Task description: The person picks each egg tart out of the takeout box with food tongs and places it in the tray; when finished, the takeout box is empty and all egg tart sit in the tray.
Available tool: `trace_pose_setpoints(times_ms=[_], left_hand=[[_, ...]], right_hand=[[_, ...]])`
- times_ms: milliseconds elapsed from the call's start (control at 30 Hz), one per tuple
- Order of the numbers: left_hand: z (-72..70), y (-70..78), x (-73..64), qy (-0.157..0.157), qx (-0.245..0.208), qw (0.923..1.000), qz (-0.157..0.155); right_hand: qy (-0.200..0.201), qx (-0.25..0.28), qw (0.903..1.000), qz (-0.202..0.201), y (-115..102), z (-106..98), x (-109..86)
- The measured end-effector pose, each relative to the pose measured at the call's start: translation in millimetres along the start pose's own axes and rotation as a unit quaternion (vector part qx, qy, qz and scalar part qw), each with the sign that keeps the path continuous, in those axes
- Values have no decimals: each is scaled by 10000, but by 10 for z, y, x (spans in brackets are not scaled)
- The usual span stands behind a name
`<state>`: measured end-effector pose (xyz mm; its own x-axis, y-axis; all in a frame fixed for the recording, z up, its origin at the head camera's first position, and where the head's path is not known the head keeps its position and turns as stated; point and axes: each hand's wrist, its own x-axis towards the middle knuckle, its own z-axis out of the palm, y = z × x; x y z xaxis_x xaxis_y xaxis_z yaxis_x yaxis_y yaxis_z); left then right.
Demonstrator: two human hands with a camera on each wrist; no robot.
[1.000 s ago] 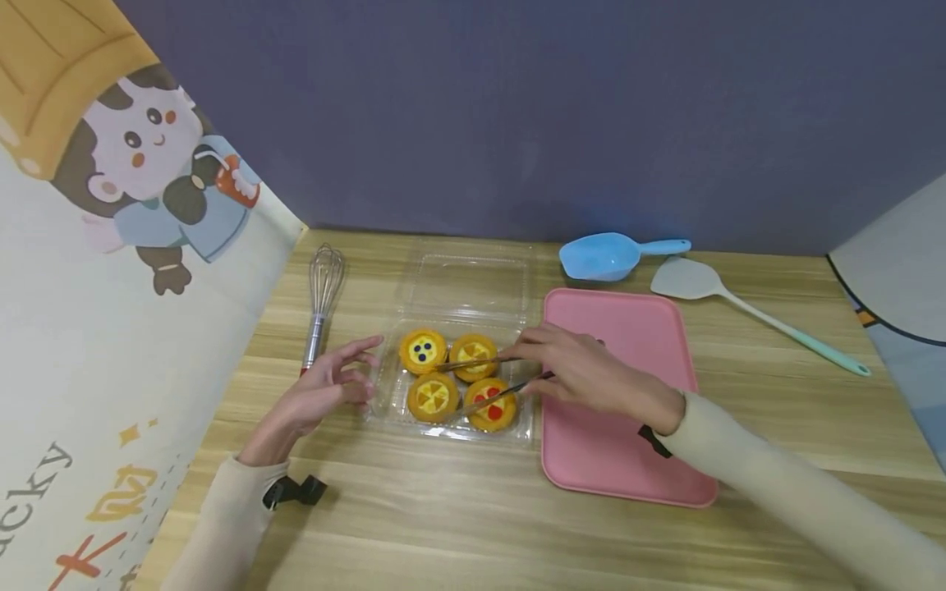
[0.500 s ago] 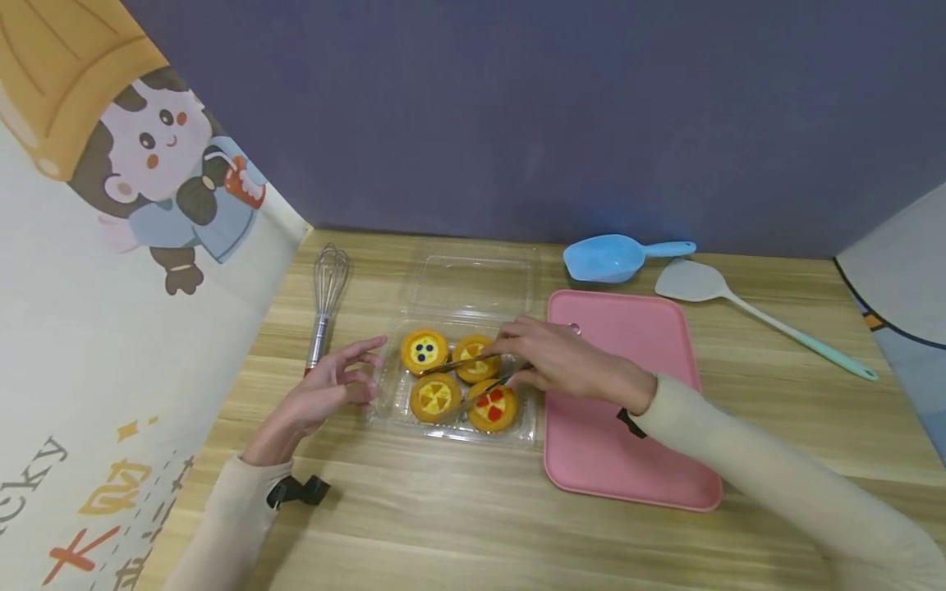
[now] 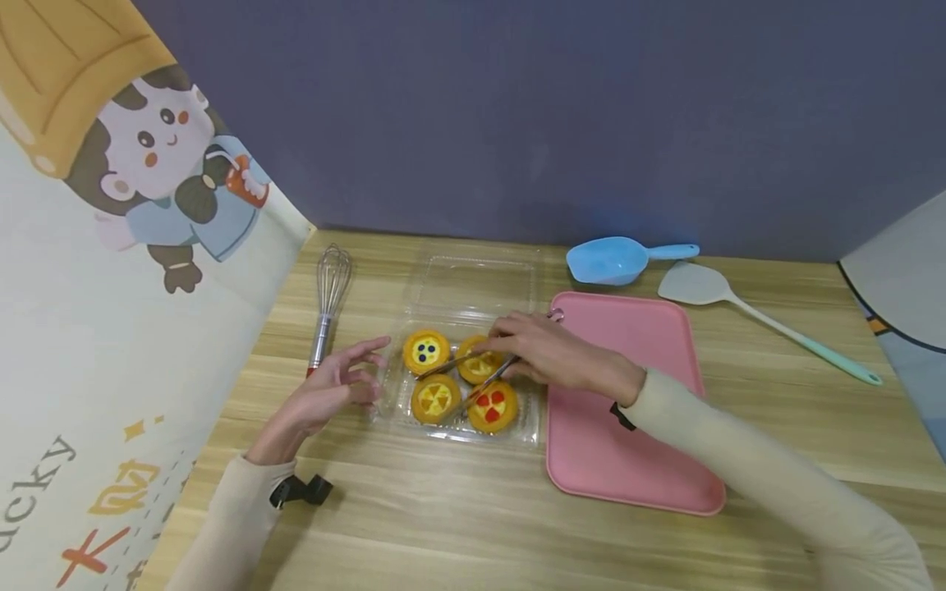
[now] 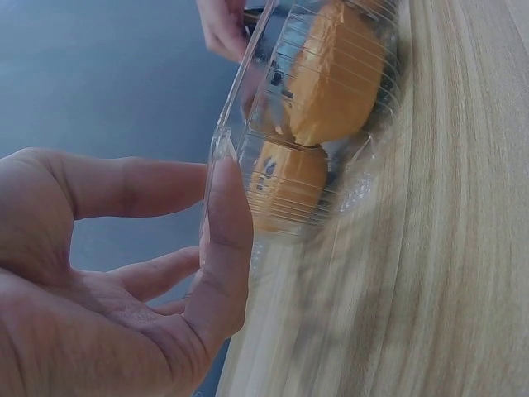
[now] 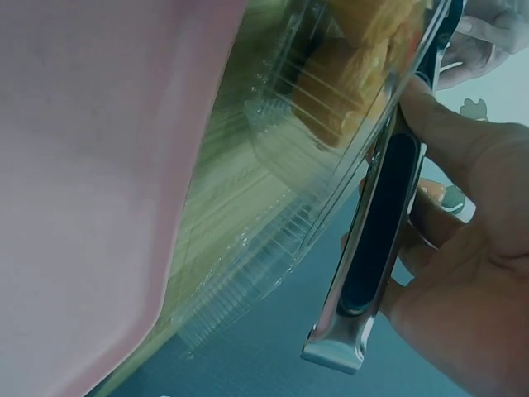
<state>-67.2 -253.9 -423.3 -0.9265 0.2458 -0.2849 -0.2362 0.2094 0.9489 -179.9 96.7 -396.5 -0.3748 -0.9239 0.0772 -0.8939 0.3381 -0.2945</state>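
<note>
My left hand [image 3: 325, 398] pinches the left rim of a clear plastic clamshell container [image 4: 238, 95], thumb and fingertips on either side of the edge. Inside sit a tart with blue dots [image 3: 426, 353], a tart with red pieces [image 3: 493, 409] and two with yellow wedges, one front left [image 3: 434, 400], one back right [image 3: 482, 368]. My right hand [image 3: 543, 351] holds metal tongs [image 5: 384, 223] with dark grip inlays. Their arms are spread, reaching down on both sides of the front-left tart. The tips partly blend into the container.
A pink tray [image 3: 636, 460] lies right of the container, under my right forearm. Behind it are a blue scoop [image 3: 609, 261] and a pale spatula [image 3: 769, 320]. A whisk [image 3: 325, 312] lies at the left, behind my left hand. A dark wall [image 3: 517, 123] closes the back.
My right hand has moved left with the tongs, whose tips now reach farther along the front-left tart. The left hand stays at the container's rim. The head view has shifted slightly.
</note>
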Motion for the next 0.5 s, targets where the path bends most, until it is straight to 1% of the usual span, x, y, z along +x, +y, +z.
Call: trace_pose_setpoints(times_ms=[300, 500], left_hand=[[20, 22, 7, 11, -68, 10000, 11], [28, 22, -19, 43, -35, 10000, -10]], right_hand=[[101, -346, 9990, -264, 50, 20, 36], [194, -440, 9982, -346, 35, 30, 7]])
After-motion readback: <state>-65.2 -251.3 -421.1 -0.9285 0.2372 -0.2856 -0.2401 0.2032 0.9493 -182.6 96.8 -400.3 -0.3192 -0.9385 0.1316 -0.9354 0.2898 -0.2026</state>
